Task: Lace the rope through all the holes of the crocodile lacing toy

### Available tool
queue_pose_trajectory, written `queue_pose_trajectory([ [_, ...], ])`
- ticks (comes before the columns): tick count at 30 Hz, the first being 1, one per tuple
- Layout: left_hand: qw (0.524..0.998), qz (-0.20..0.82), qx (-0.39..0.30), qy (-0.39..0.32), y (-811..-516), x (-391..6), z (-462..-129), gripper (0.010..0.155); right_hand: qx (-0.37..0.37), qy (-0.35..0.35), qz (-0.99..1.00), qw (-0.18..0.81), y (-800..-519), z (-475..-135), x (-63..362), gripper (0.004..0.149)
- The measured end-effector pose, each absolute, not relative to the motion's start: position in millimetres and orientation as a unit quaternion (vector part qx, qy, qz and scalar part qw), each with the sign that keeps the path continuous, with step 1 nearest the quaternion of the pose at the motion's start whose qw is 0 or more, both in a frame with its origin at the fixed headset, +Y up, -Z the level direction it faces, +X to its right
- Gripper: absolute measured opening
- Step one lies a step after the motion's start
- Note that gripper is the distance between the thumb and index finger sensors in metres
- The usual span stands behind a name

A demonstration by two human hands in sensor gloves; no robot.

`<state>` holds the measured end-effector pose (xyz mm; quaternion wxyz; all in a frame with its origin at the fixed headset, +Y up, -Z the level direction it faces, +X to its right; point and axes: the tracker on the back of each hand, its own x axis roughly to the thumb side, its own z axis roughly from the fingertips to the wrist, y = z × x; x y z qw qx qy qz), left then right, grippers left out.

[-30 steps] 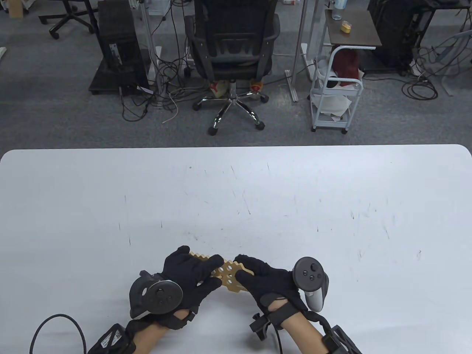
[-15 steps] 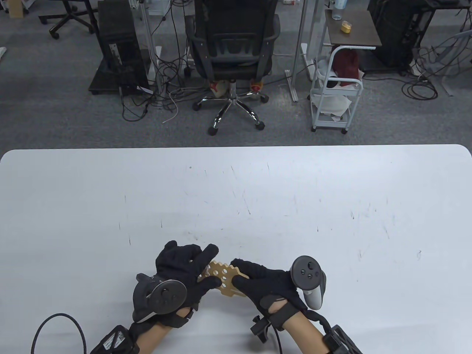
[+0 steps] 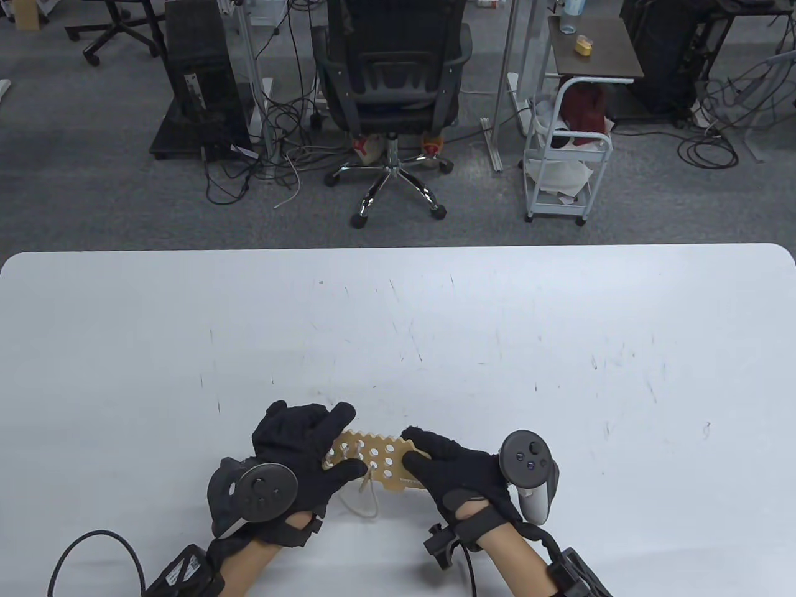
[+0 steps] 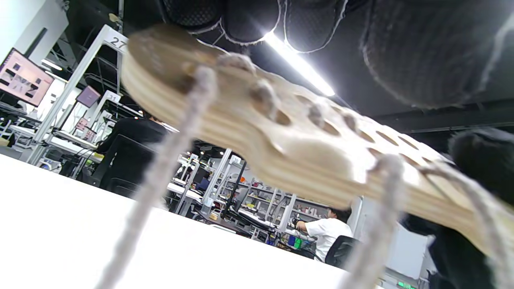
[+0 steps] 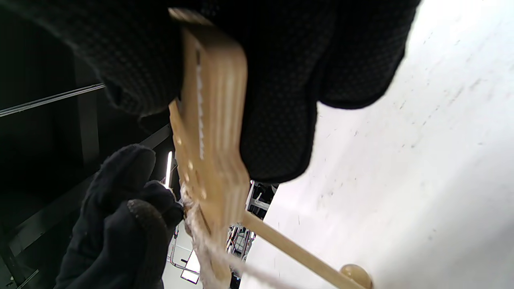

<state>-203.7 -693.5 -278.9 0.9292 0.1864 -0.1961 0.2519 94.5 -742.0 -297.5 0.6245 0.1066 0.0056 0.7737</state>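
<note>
— Wooden, is it, the piece between the gloves?

— Yes: the crocodile lacing toy (image 3: 373, 459) is plywood, held clear of the table (image 3: 559, 348). The left hand (image 3: 298, 454) pinches its left end, thumb on the near edge and fingers on the far edge.

— And the other side?

— The right hand (image 3: 454, 476) grips the right end, thumb and fingers curled round the board.

— Where is the rope (image 3: 365, 497)?

— It hangs in a pale loop below the toy, just right of the left thumb, down to the table. From the left wrist, strands (image 4: 168, 160) drop from holes near that hand.

— Beyond the hands?

— An office chair (image 3: 392, 74).
</note>
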Motion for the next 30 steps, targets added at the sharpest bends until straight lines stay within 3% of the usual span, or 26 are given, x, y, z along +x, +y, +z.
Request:
queue_pose_trajectory([
  [9,0.921,0.314,0.196,-0.125,-690.6,-243.1,-293.1,0.069,0.09,0.005,0.767,0.636,-742.7,-298.2,98.8,0.048],
  [14,0.883,0.44,0.152,-0.064,-701.1,-268.0,-304.5,0.06,0.085,0.006,0.755,0.65,-742.6,-298.2,101.2,0.048],
  [20,0.872,0.48,0.09,-0.032,-718.9,-280.8,-318.9,0.06,0.087,0.017,0.737,0.67,-743.0,-298.2,100.8,0.049],
  [26,0.889,0.455,0.022,-0.051,-732.6,-271.7,-327.2,0.055,0.097,0.022,0.73,0.676,-742.6,-298.6,99.8,0.049],
  [30,0.892,0.434,-0.046,-0.119,-741.3,-253.9,-331.1,0.05,0.111,0.028,0.727,0.677,-742.6,-298.8,98.5,0.048],
])
